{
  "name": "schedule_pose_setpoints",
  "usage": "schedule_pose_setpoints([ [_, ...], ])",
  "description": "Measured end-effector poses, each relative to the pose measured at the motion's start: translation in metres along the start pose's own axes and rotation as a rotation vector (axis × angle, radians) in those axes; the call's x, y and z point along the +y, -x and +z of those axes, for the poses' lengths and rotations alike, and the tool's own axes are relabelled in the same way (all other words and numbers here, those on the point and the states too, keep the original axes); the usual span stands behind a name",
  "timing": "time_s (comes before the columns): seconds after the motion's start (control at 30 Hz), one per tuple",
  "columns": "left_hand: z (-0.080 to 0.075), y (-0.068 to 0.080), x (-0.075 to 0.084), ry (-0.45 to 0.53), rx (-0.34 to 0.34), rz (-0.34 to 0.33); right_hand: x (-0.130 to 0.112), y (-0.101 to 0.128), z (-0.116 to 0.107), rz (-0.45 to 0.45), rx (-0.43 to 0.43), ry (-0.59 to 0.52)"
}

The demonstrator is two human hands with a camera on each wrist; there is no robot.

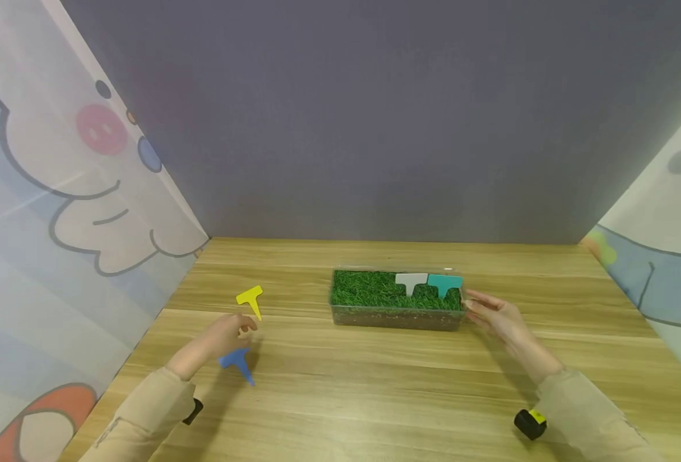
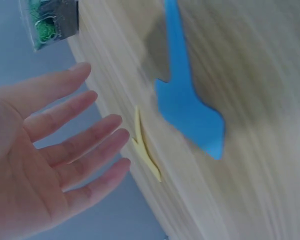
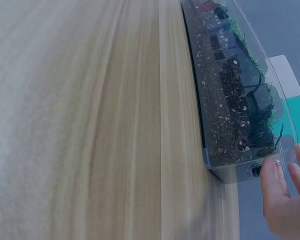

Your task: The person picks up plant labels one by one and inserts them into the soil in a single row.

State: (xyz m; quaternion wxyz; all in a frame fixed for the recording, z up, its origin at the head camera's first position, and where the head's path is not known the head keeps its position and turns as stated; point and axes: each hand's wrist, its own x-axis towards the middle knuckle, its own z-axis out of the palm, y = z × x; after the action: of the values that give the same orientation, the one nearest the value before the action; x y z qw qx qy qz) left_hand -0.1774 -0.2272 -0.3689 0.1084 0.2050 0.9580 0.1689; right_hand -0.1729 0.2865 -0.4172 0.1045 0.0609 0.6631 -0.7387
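A clear planter box (image 1: 395, 317) of soil and green artificial grass (image 1: 369, 285) stands on the wooden table. A white T-shaped plant label (image 1: 412, 280) and a teal plant label (image 1: 445, 282) stand upright in the grass toward its right end. My right hand (image 1: 502, 321) grips the box's right end by the rim, thumb (image 3: 274, 185) against the end wall. My left hand (image 1: 223, 337) hovers with loosely bent fingers, holding nothing, just above a blue plant label (image 1: 237, 363) lying on the table. Beyond that hand lies a yellow plant label (image 1: 251, 299).
A grey panel (image 1: 340, 128) rises along the table's back edge. Cartoon-printed walls (image 1: 28, 192) flank the left and right sides. The wooden tabletop (image 1: 363, 398) extends in front of the box.
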Motion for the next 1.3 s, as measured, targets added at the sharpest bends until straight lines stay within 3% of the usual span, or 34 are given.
schedule_pose_setpoints([
  [0.17, 0.005, 0.003, -0.005, 0.004, -0.005, -0.054, 0.004, -0.002, -0.001, -0.031, -0.006, -0.022],
  [0.37, 0.01, 0.006, -0.01, -0.004, -0.02, -0.099, 0.008, -0.008, -0.003, 0.024, 0.053, -0.035],
  [0.47, 0.012, 0.006, -0.013, -0.027, -0.027, -0.117, 0.01, -0.01, -0.005, 0.024, 0.038, -0.036],
  [1.0, 0.022, 0.007, -0.022, -0.018, -0.026, -0.158, 0.01, -0.009, -0.006, -0.008, 0.016, -0.077],
  [1.3, 0.019, 0.005, -0.021, 0.047, -0.052, -0.195, 0.005, -0.004, -0.002, -0.026, -0.001, -0.041],
])
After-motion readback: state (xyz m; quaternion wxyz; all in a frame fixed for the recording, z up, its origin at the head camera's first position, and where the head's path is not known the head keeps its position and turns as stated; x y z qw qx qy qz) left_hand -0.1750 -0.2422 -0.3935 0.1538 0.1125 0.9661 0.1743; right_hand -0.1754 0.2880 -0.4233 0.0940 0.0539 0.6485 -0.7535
